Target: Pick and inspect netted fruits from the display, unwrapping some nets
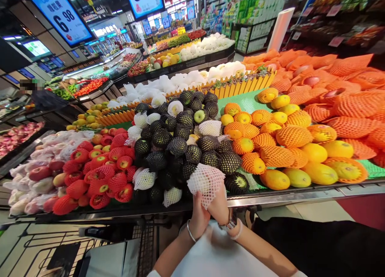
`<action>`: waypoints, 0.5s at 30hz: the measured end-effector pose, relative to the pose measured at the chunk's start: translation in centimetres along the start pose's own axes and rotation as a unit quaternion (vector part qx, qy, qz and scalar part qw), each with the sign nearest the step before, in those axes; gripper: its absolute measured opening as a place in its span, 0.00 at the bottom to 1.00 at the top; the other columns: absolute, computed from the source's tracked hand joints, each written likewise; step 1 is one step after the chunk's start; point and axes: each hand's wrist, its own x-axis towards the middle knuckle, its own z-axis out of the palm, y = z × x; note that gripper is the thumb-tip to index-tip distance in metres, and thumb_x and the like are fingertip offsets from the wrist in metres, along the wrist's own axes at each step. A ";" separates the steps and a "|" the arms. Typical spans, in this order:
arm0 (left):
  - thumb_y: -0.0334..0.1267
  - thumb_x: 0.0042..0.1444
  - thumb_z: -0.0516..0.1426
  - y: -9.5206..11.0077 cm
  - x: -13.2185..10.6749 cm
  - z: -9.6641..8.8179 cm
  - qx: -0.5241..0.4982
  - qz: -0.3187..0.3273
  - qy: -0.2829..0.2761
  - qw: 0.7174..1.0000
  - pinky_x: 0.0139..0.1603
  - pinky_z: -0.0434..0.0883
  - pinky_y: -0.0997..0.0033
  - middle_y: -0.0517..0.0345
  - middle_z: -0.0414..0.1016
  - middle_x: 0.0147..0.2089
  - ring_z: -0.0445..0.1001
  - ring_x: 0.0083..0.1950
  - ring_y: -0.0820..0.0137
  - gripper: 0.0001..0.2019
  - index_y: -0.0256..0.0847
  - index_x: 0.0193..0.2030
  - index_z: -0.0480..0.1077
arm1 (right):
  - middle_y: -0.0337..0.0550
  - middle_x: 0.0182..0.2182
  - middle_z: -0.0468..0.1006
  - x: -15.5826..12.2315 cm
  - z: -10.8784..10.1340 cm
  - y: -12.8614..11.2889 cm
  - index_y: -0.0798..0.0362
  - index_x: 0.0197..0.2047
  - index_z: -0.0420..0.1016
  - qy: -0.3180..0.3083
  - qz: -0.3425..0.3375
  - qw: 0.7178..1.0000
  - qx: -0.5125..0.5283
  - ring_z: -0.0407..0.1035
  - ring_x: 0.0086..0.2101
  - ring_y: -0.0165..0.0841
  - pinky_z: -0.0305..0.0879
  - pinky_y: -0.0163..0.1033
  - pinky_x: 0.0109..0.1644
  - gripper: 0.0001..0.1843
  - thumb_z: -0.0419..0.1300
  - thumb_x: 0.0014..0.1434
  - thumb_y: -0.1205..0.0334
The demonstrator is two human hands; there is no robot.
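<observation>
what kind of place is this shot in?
Most likely a supermarket produce section. Net-wrapped fruit and mangoes are piled on a long display, a price screen hangs overhead, and a shopping cart shows at lower left. The left hand and right hand hold a white-netted fruit.

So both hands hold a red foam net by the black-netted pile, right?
Not quite: the foam net is white, not red, as the head view shows. The left hand and right hand do hold it by the black-netted pile.
</observation>
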 end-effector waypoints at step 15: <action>0.57 0.67 0.42 2.8 -0.1 1.1 -0.084 0.114 0.111 0.984 0.54 0.72 0.71 0.52 0.78 0.51 0.76 0.53 0.67 0.29 0.41 0.47 0.77 | 0.58 0.59 0.68 1.7 -3.2 -1.9 0.56 0.58 0.72 -0.178 -0.050 0.982 0.044 0.59 0.60 0.50 0.61 0.58 0.62 0.25 0.60 0.56 0.69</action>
